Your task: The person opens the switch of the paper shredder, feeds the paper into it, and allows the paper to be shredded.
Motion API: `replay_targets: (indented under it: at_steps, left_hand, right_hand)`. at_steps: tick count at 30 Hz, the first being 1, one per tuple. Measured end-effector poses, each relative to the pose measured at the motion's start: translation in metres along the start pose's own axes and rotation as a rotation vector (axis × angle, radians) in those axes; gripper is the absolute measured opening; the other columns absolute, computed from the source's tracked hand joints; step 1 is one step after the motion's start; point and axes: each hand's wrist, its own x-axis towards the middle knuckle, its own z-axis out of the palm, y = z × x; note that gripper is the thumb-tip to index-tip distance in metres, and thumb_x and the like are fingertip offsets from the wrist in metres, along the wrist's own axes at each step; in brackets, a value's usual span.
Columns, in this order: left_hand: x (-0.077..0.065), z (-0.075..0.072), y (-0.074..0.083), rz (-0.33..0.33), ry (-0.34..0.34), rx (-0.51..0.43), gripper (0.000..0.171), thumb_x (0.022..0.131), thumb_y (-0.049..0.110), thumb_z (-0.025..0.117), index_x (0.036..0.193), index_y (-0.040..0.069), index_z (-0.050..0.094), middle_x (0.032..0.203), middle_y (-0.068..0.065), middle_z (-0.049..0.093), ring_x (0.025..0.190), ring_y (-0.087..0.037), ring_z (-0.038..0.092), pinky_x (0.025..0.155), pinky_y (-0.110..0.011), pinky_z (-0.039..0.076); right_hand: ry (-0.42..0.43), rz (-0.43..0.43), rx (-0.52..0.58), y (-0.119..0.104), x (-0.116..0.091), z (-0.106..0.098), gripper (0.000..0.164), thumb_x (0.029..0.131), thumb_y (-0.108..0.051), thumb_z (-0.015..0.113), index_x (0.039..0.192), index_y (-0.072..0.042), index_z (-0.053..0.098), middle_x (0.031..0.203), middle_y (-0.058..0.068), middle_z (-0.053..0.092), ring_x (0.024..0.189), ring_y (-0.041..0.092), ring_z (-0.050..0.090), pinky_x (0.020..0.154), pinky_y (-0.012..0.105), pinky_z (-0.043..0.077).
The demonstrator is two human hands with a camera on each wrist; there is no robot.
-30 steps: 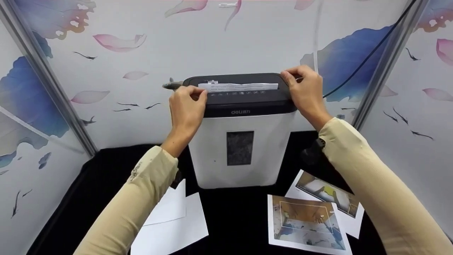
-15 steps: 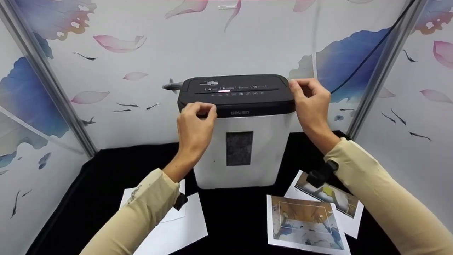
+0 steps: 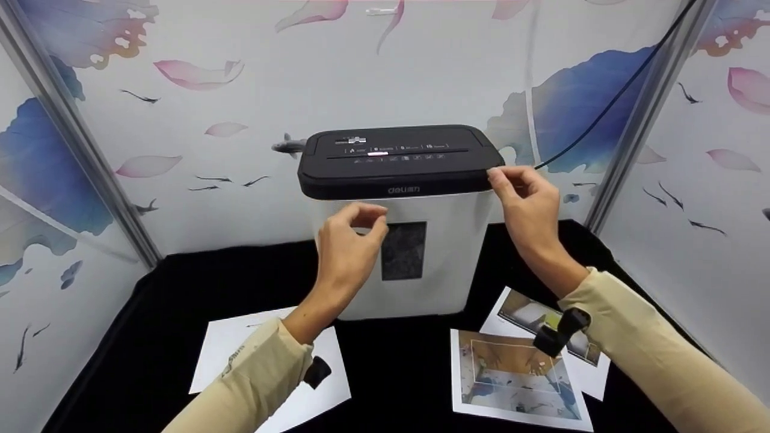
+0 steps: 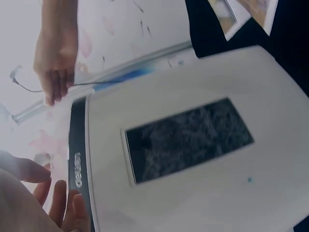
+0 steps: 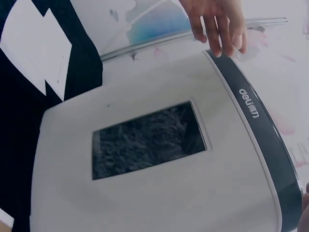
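The shredder [image 3: 442, 228] stands upright at the middle of the bench [image 3: 397, 373], in front of the patterned wall [image 3: 415, 78], and we see both hands around its front. The left grip [image 3: 349, 258] hangs before the white body, its bent fingertips overlapping the left edge of the window [image 3: 404, 252] in the head view; we cannot tell whether it touches anything. Its fingers and thumb curve loosely towards each other, holding nothing. The right grip [image 3: 532, 210] is just beside the front right corner of the dark lid [image 3: 403, 171]; in the left wrist view we find a gap between its fingertips and that corner. Its fingers are relaxed too, and it carries nothing.

Through the window of the bin we make out mottled grey bits, too blurred to name singly. A pinkish light [image 3: 378, 154] glows along the slot in the lid, with a small silver slider [image 3: 356, 141] behind it.

Black cloth covers the bench. We notice white sheets [image 3: 210, 343] under the left forearm and, to the right, a printed photo page [image 3: 511, 391] overlapping another page [image 3: 520, 310]. Metal posts [image 3: 78, 132] frame the wall's corners, and a black cable [image 3: 613, 105] slants down behind the right grip.
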Motion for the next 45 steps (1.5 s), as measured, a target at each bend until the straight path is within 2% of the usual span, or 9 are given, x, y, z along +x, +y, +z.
replay_targets:
  at_steps: [8,14,16,22,28,32,38,42,45]
  left_hand:
    - [-0.024,0.007,-0.01,-0.014,-0.087,-0.026,0.014,0.079,0.01,0.063,0.091,0.016,0.07,0.086,0.005,0.07,0.076,-0.007,0.062,0.064,-0.021,0.051]
    - [-0.044,0.024,-0.019,-0.081,-0.207,-0.01,0.019,0.079,0.01,0.065,0.098,0.015,0.069,0.088,0.002,0.07,0.077,-0.01,0.063,0.068,-0.026,0.051]
    - [-0.051,0.029,-0.022,-0.107,-0.247,-0.012,0.021,0.08,0.011,0.066,0.1,0.014,0.068,0.09,0.0,0.07,0.079,-0.012,0.065,0.067,-0.025,0.052]
    - [-0.072,0.045,-0.031,-0.198,-0.299,-0.091,0.026,0.079,0.011,0.069,0.105,0.015,0.066,0.098,-0.004,0.069,0.085,-0.017,0.066,0.067,-0.022,0.054]
    - [-0.098,0.063,-0.044,-0.251,-0.317,-0.144,0.027,0.078,0.01,0.07,0.105,0.015,0.066,0.098,-0.005,0.069,0.081,-0.013,0.066,0.066,-0.019,0.053]
    - [-0.112,0.069,-0.052,-0.27,-0.317,-0.145,0.027,0.078,0.01,0.071,0.104,0.014,0.066,0.095,-0.004,0.069,0.077,-0.009,0.065,0.062,-0.017,0.052]
    - [-0.132,0.077,-0.064,-0.323,-0.336,-0.167,0.029,0.076,0.008,0.072,0.104,0.014,0.065,0.093,-0.005,0.068,0.075,-0.008,0.064,0.061,-0.015,0.051]
    - [-0.141,0.085,-0.07,-0.351,-0.343,-0.175,0.03,0.075,0.008,0.072,0.104,0.014,0.065,0.093,-0.005,0.068,0.074,-0.008,0.064,0.061,-0.015,0.051]
    - [-0.146,0.092,-0.075,-0.377,-0.333,-0.2,0.026,0.075,0.006,0.072,0.1,0.013,0.066,0.092,-0.007,0.068,0.071,-0.007,0.063,0.058,-0.015,0.051]
  right_hand:
    - [-0.027,0.055,0.019,0.015,-0.017,-0.011,0.021,0.086,-0.014,0.064,0.095,0.004,0.066,0.078,-0.01,0.064,0.072,0.002,0.057,0.069,0.014,0.046]
    - [-0.096,0.26,0.119,0.051,-0.027,-0.023,0.021,0.083,-0.018,0.068,0.098,-0.002,0.065,0.082,-0.009,0.065,0.076,0.009,0.058,0.07,0.016,0.049]
    - [-0.12,0.299,0.13,0.061,-0.032,-0.026,0.02,0.083,-0.017,0.068,0.098,-0.004,0.065,0.084,-0.008,0.066,0.077,0.01,0.059,0.072,0.016,0.05]
    - [-0.233,0.288,0.025,0.079,-0.053,-0.036,0.029,0.084,-0.023,0.067,0.106,-0.004,0.063,0.093,-0.004,0.065,0.08,0.008,0.059,0.073,0.018,0.051]
    - [-0.329,0.303,-0.048,0.093,-0.074,-0.046,0.039,0.085,-0.033,0.064,0.113,-0.006,0.059,0.102,-0.006,0.063,0.092,0.004,0.059,0.079,0.016,0.05]
    - [-0.353,0.338,-0.092,0.1,-0.085,-0.052,0.042,0.085,-0.037,0.063,0.116,-0.008,0.059,0.105,-0.008,0.062,0.096,0.003,0.058,0.081,0.015,0.048]
    - [-0.363,0.446,-0.112,0.109,-0.095,-0.062,0.043,0.085,-0.035,0.064,0.117,-0.007,0.058,0.104,-0.009,0.062,0.089,0.005,0.059,0.078,0.019,0.049]
    - [-0.375,0.492,-0.186,0.117,-0.1,-0.069,0.045,0.085,-0.035,0.064,0.118,-0.006,0.058,0.11,0.0,0.061,0.09,0.001,0.057,0.079,0.017,0.048]
    - [-0.392,0.48,-0.301,0.126,-0.106,-0.075,0.041,0.086,-0.032,0.063,0.118,-0.007,0.058,0.113,0.006,0.06,0.091,0.0,0.054,0.078,0.016,0.046]
